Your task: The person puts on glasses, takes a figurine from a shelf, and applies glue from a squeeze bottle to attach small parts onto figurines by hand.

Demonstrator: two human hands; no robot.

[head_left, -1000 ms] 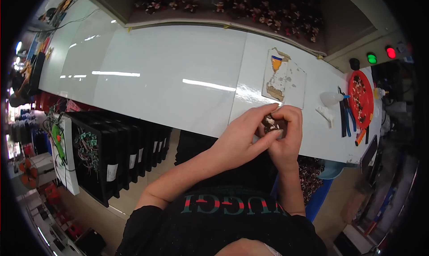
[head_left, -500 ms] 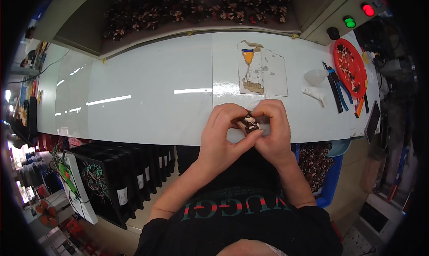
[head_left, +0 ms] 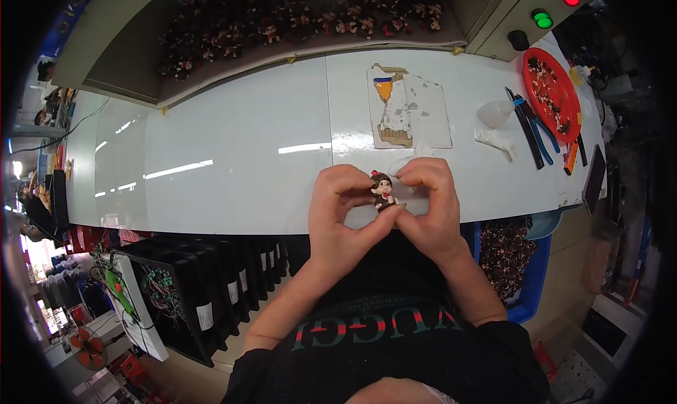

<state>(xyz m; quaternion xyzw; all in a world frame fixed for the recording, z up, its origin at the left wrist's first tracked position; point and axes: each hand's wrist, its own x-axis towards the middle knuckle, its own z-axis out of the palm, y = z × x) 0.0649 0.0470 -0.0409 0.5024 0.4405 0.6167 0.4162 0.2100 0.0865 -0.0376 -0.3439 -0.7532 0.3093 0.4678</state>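
Observation:
Between my two hands, over the front edge of the white table, is a small dark brown figurine with a pale face and a red top. My left hand grips its left side between fingers and thumb. The thumb of my right hand touches its lower right, while the right index finger is curled near its head. The figurine is upright, face towards the camera. Beyond the hands lies a worn white board with brown torn patches and an orange and blue mark.
A red tray of small parts stands at the right, near pliers, a white bottle and a white tube. Many figurines fill the shelf behind. A blue bin and black racks are below.
The view has swung to the right. The hands have drawn apart around the figurine, which has turned upright and now shows its face and red top more fully.

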